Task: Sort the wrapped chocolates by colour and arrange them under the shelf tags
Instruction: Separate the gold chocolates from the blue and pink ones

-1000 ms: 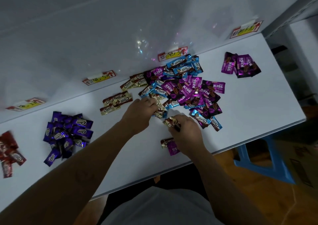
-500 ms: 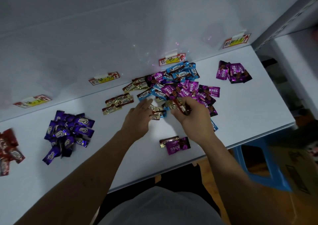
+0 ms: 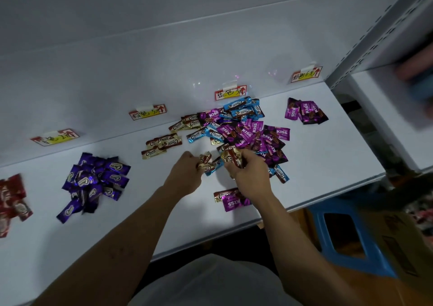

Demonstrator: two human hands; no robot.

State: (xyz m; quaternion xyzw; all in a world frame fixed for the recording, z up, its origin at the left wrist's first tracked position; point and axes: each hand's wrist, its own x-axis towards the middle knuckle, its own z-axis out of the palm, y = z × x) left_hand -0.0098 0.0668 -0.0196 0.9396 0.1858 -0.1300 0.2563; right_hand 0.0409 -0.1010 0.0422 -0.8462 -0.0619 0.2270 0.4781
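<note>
Had a red pile (image 3: 13,200) at far left, a purple pile (image 3: 96,184) beside it, then a small gold pile (image 3: 161,145) under its tag (image 3: 148,111), left of centre. Looked to be on the gold step. Pinched one gold sweet (image 3: 205,159) in the curled left hand (image 3: 187,172), mid-frame. Gripped a gold bunch (image 3: 232,159) in the closed right hand (image 3: 251,174), at the edge of the mixed heap (image 3: 243,127), centre right. Probably needed next: carry the gold ones up-left to the gold pile, then let go.
</note>
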